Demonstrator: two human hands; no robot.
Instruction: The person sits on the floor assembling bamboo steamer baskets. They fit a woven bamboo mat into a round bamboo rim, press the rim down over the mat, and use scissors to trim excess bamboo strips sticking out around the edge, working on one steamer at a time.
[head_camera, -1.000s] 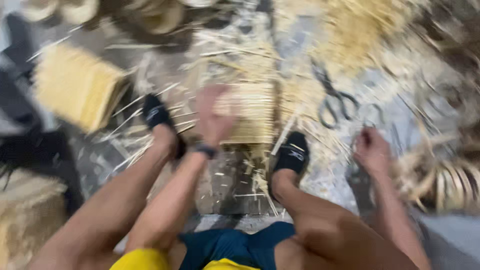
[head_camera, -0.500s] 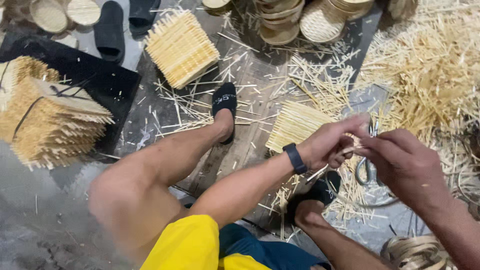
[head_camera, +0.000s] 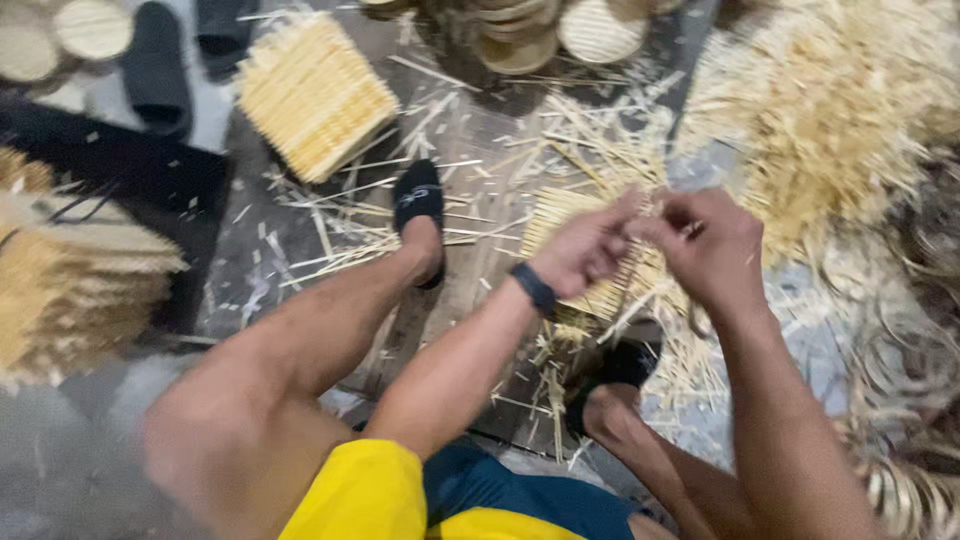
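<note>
Both hands meet above the floor (head_camera: 300, 250), the left hand (head_camera: 585, 250) and right hand (head_camera: 715, 250) pinched together on thin bamboo strips (head_camera: 640, 222) of a woven bamboo mat (head_camera: 590, 255) lying between the person's black-slippered feet, beside a loose strip pile (head_camera: 830, 130).

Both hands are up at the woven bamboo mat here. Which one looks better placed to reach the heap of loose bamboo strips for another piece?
Probably the right hand. It sits on the side of the big heap of loose strips, with nothing between them. The left hand, with the dark wristband, is farther away and seems to be pinching the woven mat.
</note>
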